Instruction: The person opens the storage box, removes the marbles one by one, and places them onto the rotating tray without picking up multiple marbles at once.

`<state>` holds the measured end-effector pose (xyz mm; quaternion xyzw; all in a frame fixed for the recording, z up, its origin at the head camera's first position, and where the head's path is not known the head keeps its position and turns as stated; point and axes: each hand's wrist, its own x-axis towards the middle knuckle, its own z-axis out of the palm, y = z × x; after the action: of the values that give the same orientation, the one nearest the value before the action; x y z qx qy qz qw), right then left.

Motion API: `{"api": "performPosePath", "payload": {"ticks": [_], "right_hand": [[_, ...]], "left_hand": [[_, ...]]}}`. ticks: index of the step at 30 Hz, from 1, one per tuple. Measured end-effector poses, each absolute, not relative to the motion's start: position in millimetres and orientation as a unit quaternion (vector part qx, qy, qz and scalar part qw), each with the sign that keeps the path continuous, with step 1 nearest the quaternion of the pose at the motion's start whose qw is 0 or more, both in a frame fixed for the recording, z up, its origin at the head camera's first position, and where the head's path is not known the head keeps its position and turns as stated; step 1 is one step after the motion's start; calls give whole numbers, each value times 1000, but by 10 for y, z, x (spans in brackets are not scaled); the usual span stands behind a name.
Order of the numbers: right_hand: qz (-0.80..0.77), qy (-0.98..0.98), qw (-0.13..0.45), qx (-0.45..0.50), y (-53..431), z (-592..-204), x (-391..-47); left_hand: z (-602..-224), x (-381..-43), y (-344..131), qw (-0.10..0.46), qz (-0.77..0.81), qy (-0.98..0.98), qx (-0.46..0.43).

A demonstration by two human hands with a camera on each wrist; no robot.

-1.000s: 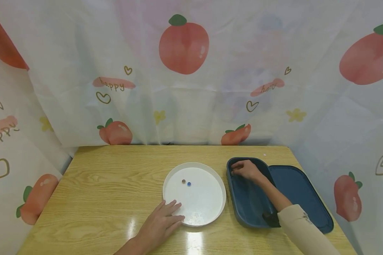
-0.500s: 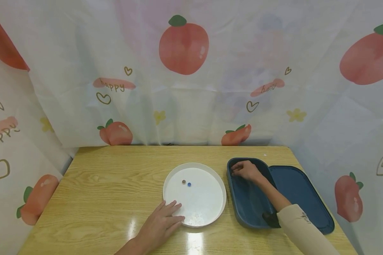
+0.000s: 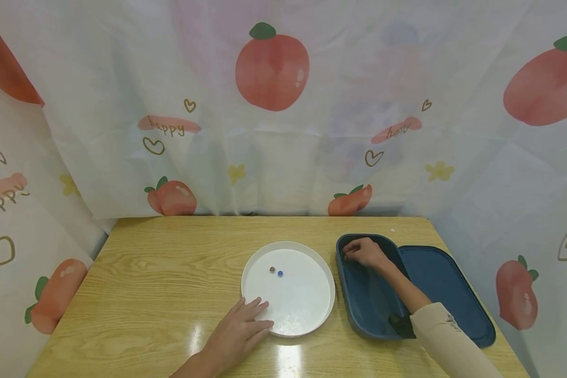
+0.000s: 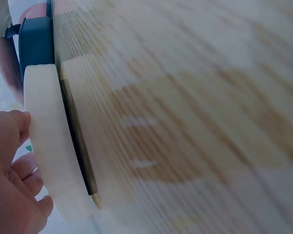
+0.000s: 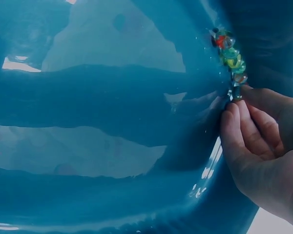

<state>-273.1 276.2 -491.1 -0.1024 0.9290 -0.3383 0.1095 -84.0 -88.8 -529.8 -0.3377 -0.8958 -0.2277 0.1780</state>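
My left hand (image 3: 238, 333) rests at the near-left rim of a round white tray (image 3: 307, 310), fingers spread over its edge; the left wrist view shows the fingertips at the tray's side wall (image 4: 51, 126). On the tray lie a brown bead (image 3: 272, 270) and a blue bead (image 3: 280, 273). My right hand (image 3: 366, 252) reaches into the far-left corner of a deep blue box (image 3: 370, 310). There its thumb and fingers (image 5: 233, 124) pinch a small glass bead (image 5: 238, 96), at the end of a row of colourful glass beads (image 5: 229, 53) along the wall.
A flat dark blue lid (image 3: 444, 289) lies to the right of the box, partly behind the right forearm. A black strap (image 3: 401, 325) sits at the right wrist, over the box's near rim. A printed curtain (image 3: 283, 157) hangs behind the wooden table (image 3: 146, 283).
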Motion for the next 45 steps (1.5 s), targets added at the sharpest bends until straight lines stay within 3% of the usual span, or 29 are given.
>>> {"api": "performPosePath", "payload": {"ticks": [27, 45], "right_hand": [[-457, 875, 135, -85, 2806, -4447, -2687], [-482, 852, 118, -165, 2216, -4218, -2526]], "left_hand": [[-5285, -842, -867, 183, -225, -894, -341], [-5271, -823, -871, 173, -226, -899, -332]]}}
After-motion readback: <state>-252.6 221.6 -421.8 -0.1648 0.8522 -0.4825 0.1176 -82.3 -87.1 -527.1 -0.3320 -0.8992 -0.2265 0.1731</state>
